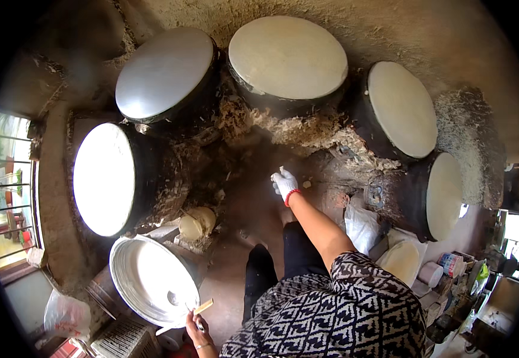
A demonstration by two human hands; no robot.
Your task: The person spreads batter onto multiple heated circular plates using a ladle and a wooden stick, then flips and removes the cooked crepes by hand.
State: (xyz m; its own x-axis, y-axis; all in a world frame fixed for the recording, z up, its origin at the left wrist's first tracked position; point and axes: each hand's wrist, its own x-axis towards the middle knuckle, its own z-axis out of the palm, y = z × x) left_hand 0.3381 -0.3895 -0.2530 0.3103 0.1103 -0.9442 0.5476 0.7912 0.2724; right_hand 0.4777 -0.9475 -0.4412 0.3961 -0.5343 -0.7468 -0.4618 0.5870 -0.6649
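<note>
Curled around the thin handle of a ladle (173, 298), the left hand (200, 332) sits just outside the near right rim of a wide basin (114, 275); the ladle's bowl rests in the white liquid (147, 271), close to that same rim. A wooden strip (204, 306) juts out by the basin's right edge, just beside the fingers. Reaching forward, the right hand (285, 184) wears a white glove with a red bracelet (292, 197) at the wrist; its fingers are bent inward, and I cannot tell whether they grip anything. It hangs over the middle of the brown floor (229, 307), well apart from the basin. A patterned black-and-cream top (331, 316) and dark trousers (303, 250) fill the near edge of the floor. Past the basin's far right rim stands a small cream tub (192, 227), and across the floor, on the right side, is a white plastic bag (361, 228). Farther out, five dark drum-shaped bodies stand in an arc, with crumbly pale residue (313, 132) along their inner edges. Their flat round tops run from a glaring white one (104, 180) at left, through a smooth grey one (165, 73), to three cream ones (288, 58). Beyond, at far left, is a barred window (10, 188).
</note>
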